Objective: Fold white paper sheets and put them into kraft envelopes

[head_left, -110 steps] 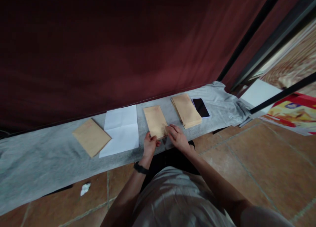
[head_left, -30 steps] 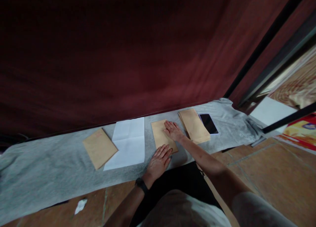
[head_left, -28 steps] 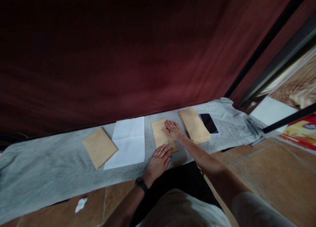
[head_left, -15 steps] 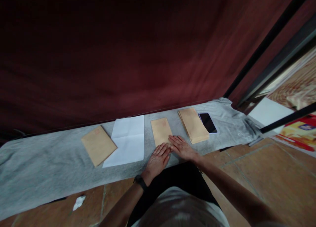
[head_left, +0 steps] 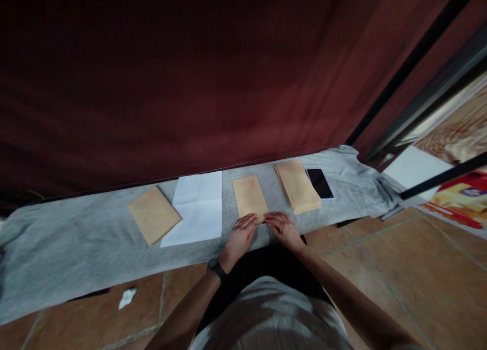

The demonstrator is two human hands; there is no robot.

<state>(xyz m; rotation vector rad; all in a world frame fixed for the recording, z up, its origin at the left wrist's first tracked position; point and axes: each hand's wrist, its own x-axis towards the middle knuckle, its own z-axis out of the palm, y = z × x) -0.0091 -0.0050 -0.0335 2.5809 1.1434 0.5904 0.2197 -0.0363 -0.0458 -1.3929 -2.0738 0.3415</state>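
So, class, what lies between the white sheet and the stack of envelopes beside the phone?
In the head view, a brown envelope lies there on the grey cloth; the left hand and right hand touch its near edge.

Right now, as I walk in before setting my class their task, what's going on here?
A person's left hand and right hand are at the near end of a brown envelope lying on a grey cloth. Whether they grip it or only press cannot be told. To its right lie a stack of brown envelopes and, beyond that, a phone. To its left is a creased white sheet, its left side overlapped by another brown envelope.
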